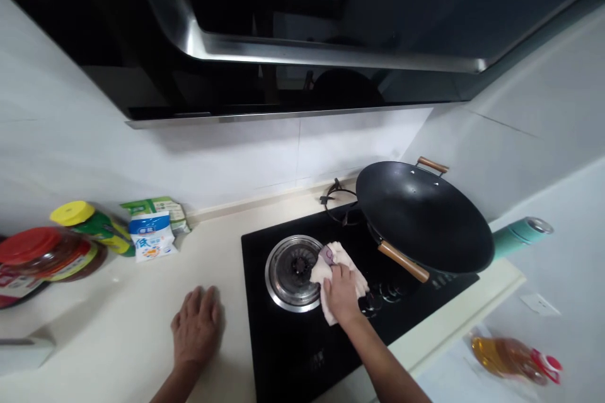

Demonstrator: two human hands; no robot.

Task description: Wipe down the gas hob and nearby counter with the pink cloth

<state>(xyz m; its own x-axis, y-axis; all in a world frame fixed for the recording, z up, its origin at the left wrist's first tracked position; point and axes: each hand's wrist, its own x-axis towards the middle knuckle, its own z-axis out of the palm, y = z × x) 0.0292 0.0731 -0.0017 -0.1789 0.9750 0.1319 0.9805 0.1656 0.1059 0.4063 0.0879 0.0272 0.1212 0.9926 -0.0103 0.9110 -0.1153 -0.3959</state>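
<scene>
Under a dark hood (302,91), the right hand (342,293) grips a pale cloth (321,273) at the burner (287,274) near the black cooktop (283,346)'s left edge; the left hand (196,327) rests open on the counter (118,327).

A: Spread out on what?
B: On a pale counter (236,362), with a black glass cooktop (288,362) set into it.
A: And along the counter's back edge, left of the cooktop?
B: A red-lidded jar (57,253), a yellow-capped green bottle (97,230), then a blue-and-white packet (152,237) in front of a green one (177,211).
A: Nearer the cooktop's left edge?
B: A left hand (196,325), palm down on the bare counter.
A: On the cooktop itself?
B: Toward the left edge, a round steel-rimmed burner (293,274); over its right rim, a crumpled whitish cloth (353,271). Toward the right edge, a black wok (420,217).
</scene>
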